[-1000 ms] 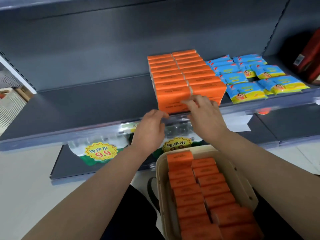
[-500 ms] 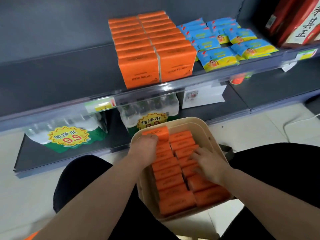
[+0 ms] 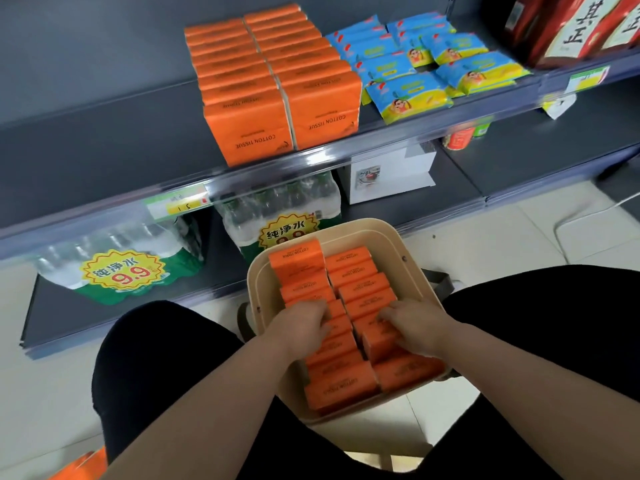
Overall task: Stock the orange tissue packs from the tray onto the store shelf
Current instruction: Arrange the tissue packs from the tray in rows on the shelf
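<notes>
Inside the tray (image 3: 360, 224), left hand (image 3: 302, 323) and right hand (image 3: 417, 326) atop orange tissue packs (image 3: 358, 270) — grip unclear.

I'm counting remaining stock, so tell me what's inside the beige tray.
Two rows of orange tissue packs stand on edge in the tray. The left hand and right hand lie over the middle packs, hiding those; the tray's floor and anything beneath are covered.

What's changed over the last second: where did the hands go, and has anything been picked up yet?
Both hands came down from the front of the shelf rows into the tray. The left hand now digs its fingers into the left row of orange packs, the right hand into the right row; a firm grip is unclear and nothing is lifted. The shelf rows and blue packs stayed put.
</notes>
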Demonstrator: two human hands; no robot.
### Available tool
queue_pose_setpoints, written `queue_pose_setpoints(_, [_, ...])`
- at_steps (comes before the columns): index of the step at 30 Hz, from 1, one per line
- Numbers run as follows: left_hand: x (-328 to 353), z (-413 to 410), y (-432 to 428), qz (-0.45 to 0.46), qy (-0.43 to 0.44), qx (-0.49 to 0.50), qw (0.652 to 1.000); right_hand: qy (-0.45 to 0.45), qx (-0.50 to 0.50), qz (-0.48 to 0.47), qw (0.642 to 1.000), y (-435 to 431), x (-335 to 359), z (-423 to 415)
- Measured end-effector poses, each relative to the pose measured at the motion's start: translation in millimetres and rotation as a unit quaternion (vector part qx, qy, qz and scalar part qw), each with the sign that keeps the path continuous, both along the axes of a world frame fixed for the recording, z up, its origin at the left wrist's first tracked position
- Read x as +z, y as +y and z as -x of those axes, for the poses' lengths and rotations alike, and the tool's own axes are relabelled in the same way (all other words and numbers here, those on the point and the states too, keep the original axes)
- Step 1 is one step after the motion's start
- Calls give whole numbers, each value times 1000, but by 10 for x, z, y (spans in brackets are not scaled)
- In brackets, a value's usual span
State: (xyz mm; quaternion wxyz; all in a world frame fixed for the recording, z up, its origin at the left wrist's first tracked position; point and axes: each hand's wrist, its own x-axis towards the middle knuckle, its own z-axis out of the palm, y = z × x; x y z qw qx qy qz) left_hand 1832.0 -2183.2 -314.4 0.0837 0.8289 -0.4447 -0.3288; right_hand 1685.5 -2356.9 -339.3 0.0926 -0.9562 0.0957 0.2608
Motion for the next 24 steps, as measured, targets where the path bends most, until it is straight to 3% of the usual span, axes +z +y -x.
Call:
queue_pose_setpoints(4, [-44, 180, 103, -82, 102, -43, 990, -5, -5, 13, 1000, 33, -8, 25])
queue_pose_setpoints(8, [-131, 331, 178, -133, 64, -103, 984, -89, -46, -13, 995, 44, 106, -11])
queue_pose_setpoints(13, [-229, 421, 187, -129, 0, -132, 983, -121, -68, -7, 990, 66, 201, 16])
queue_pose_setpoints(19, [-118, 230, 189, -54, -37, -28, 997, -161, -81, 18, 984, 80, 363, -4])
queue_pose_setpoints(24, [146, 67, 219, 128, -120, 165, 971, -228, -121, 68, 964, 37, 595, -55])
